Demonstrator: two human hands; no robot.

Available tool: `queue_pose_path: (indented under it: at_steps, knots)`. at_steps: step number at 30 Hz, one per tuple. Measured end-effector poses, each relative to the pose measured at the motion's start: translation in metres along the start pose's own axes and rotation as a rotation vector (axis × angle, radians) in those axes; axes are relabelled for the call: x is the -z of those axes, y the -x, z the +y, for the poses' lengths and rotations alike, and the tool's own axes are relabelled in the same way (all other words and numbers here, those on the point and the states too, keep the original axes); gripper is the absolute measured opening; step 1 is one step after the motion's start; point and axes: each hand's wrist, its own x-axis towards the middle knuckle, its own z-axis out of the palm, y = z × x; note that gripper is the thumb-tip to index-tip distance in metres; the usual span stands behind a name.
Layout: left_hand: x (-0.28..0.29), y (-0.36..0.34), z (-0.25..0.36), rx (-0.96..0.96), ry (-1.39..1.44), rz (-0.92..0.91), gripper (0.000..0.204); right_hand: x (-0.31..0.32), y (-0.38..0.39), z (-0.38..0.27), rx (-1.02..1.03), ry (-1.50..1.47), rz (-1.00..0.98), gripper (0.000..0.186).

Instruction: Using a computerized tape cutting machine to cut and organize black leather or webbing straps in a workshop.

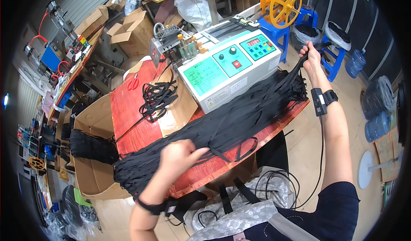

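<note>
A long bundle of black fabric strips (214,125) lies across the red tabletop (128,134) in front of the white machine. At the far right my right hand (312,59) is closed around the gathered end of the strips, raised past the table's corner. My left hand (180,155) is over the near left part of the bundle, thumb stretched to the right; its other fingers are hidden, so whether it grips strips is unclear. A loop of strip (246,149) hangs at the table's front edge, right of that thumb.
The white machine (231,69) with a teal panel stands behind the bundle. Loose black strips (156,97) and red scissors (133,82) lie left of it. A cardboard box (92,119) adjoins the table's left side. A yellow reel (284,5) and blue stools (332,63) are behind.
</note>
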Motion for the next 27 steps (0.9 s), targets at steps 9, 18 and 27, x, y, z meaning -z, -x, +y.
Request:
queue_pose_path:
  at_steps: [9,18,27]
  knots:
    - [-0.063,-0.013,-0.019,0.19,1.11,0.093,0.006,-0.013,-0.005,-0.001,0.036,0.087,-0.032,0.022]
    - [0.081,0.03,-0.111,0.33,0.449,0.025,0.014,0.015,-0.016,0.025,0.245,0.495,-0.062,0.027]
    - [0.079,0.065,-0.192,0.224,-0.099,0.375,0.031,0.03,-0.024,0.048,0.204,0.755,-0.087,0.033]
